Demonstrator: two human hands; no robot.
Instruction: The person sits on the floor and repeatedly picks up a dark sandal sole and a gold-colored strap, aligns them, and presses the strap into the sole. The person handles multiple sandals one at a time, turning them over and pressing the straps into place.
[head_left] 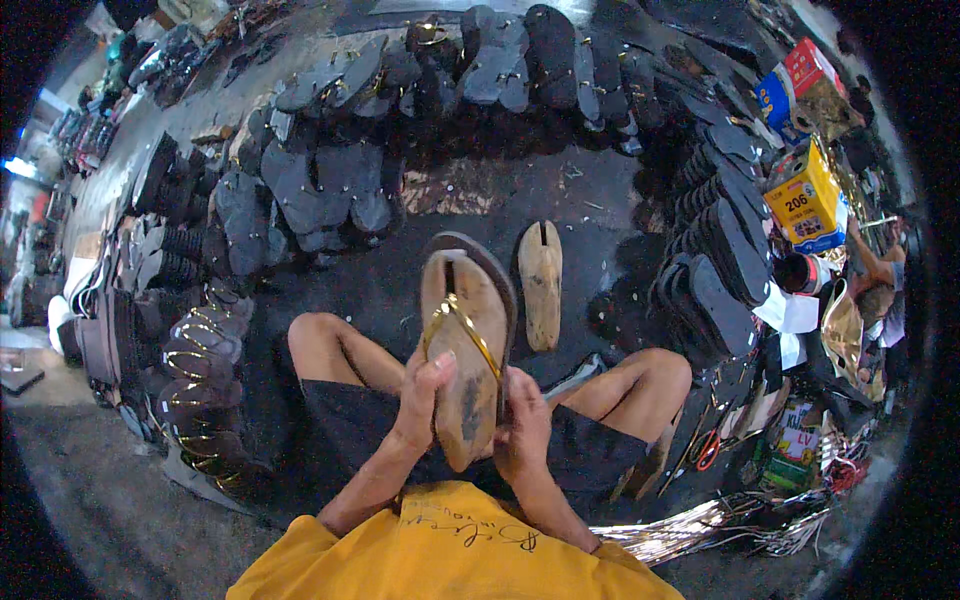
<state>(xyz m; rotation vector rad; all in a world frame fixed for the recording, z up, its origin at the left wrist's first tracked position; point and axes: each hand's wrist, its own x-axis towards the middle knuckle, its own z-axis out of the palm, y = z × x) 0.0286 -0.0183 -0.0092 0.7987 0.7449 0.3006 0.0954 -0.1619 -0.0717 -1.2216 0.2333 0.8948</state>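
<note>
Both my hands hold a wooden shoe last [465,390] upright in front of me. A shiny gold V-shaped strap [440,317] lies across the last, and a dark flip-flop sole [500,272] shows behind it along its top and right edge. My left hand [422,390] grips the left side, its thumb on the face of the last near the strap. On the right side, my right hand [524,420] is closed round the edge of the sole; some of its fingers are hidden behind. Beyond them a second wooden last [541,290] lies on the dark mat, its slotted end pointing away.
Stacks of dark soles stand at the left [242,220], far side [495,65] and right [720,250]. Gold-strapped flip-flops [200,375] line my left. To the right are a yellow box [808,200], orange-handled scissors [708,450] and shiny strips [700,525]. Another person's arm [875,262] shows far right.
</note>
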